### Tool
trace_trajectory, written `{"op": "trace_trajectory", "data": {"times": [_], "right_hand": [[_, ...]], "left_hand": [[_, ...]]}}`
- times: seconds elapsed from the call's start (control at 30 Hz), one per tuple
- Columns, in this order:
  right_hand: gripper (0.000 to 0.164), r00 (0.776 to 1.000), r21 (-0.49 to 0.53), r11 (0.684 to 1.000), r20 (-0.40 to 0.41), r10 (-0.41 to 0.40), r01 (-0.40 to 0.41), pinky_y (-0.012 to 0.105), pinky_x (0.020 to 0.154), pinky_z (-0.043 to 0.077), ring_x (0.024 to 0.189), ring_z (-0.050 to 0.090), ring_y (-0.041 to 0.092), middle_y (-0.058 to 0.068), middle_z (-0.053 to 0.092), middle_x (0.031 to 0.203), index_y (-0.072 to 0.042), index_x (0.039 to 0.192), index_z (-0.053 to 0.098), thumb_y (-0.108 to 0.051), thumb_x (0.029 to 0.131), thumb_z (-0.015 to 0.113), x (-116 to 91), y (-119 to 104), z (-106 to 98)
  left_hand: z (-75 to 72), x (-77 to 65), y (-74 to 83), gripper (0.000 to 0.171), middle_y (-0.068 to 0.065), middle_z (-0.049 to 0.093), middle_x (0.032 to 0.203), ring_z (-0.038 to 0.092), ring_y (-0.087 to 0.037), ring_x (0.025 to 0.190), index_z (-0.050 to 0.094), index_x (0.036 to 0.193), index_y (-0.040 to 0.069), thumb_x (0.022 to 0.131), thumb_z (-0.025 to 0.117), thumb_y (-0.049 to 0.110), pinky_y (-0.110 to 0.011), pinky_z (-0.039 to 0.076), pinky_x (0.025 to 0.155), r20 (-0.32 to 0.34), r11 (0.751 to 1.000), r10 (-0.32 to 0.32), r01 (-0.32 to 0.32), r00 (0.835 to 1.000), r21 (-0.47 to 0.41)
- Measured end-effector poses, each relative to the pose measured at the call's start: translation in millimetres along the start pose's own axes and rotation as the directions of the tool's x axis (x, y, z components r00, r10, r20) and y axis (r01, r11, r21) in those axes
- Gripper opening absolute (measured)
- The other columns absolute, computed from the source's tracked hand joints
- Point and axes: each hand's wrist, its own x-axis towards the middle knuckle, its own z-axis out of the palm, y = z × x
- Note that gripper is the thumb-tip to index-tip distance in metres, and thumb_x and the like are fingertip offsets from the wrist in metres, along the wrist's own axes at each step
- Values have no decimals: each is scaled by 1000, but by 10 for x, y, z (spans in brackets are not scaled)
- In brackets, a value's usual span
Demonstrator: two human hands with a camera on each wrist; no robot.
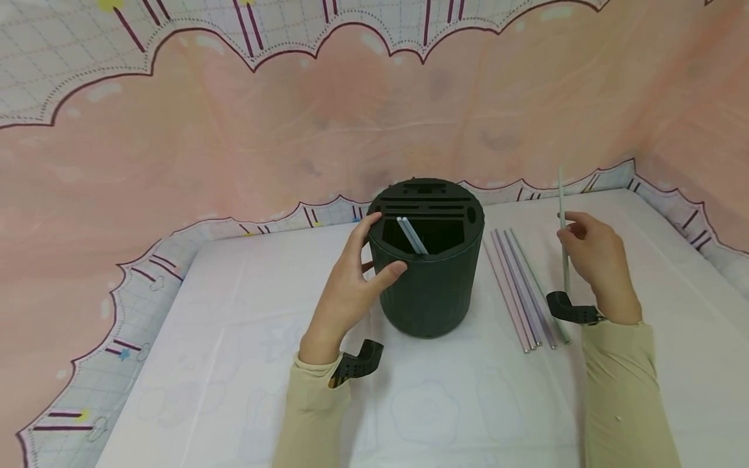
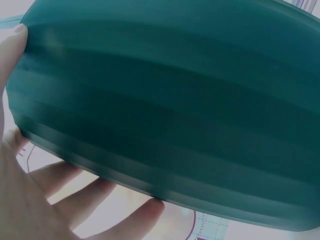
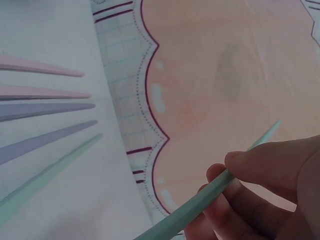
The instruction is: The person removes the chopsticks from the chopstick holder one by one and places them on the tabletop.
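Note:
A dark green ribbed utensil holder (image 1: 430, 296) with a slotted top stands upright on the table. My left hand (image 1: 345, 289) grips its left side, thumb at the front and fingers spread round the wall (image 2: 165, 110). Two pale blue chopsticks (image 1: 413, 235) lean inside its large opening. To the right, my right hand (image 1: 601, 260) pinches a light green chopstick (image 3: 192, 202) between thumb and fingers, its thin end pointing up. Between holder and right hand lie several loose chopsticks: pink (image 3: 40, 93), purple (image 3: 55, 140) and one light green (image 3: 60, 172), thin ends away from me.
A white cloth (image 1: 234, 364) covers the table. Behind it hangs a peach curtain (image 1: 328, 130) with a scalloped, dark-outlined border along the table's far and left edges. Each wrist carries a black camera mount (image 1: 359, 361), and the sleeves are pale yellow-green.

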Motion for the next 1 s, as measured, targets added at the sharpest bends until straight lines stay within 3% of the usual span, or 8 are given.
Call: {"op": "trace_trajectory", "data": {"times": [0.23, 0.4, 0.63, 0.87, 1.0], "right_hand": [[41, 1000, -16, 1000, 30, -3, 4, 45, 73, 36, 96, 47, 38, 24, 53, 106, 1, 127, 45, -19, 92, 43, 16, 55, 40], [44, 995, -26, 1000, 100, 20, -18, 43, 70, 39, 94, 46, 36, 23, 51, 109, 2, 132, 38, -19, 93, 41, 39, 99, 80], [58, 990, -9, 999, 134, 44, -43, 45, 69, 44, 93, 49, 40, 27, 48, 110, -1, 141, 17, -14, 92, 44, 50, 197, 152], [64, 968, -51, 996, 235, 85, -75, 40, 63, 41, 87, 47, 36, 25, 47, 106, 2, 141, 10, -11, 89, 46, 64, 268, 194], [61, 946, -87, 995, 316, 74, -49, 44, 66, 42, 86, 47, 35, 24, 46, 102, 6, 138, 15, -10, 88, 45, 71, 286, 211]], "left_hand": [[0, 5, 6, 73, 26, 19, 139, 25, 0, 125, 15, 136, 50, 77, 57, 58, -34, 42, 92, -5, 1000, -6, 6, 1000, 1], [-1, 3, 4, 73, 26, 19, 139, 25, 0, 126, 15, 136, 49, 77, 57, 58, -34, 42, 92, -4, 1000, -5, 5, 1000, -2], [5, 4, -1, 73, 25, 17, 140, 24, -1, 126, 15, 136, 49, 77, 57, 59, -33, 41, 93, -2, 1000, -2, 2, 1000, -7], [-81, -92, 317, 73, 10, 19, 144, 24, -10, 129, 20, 141, 31, 81, 58, 48, -39, 38, 96, 23, 998, -29, 30, 999, -48], [-86, -94, 331, 72, 9, 19, 144, 24, -9, 129, 19, 141, 30, 82, 58, 47, -39, 38, 96, 24, 999, -22, 24, 999, -48]]}}
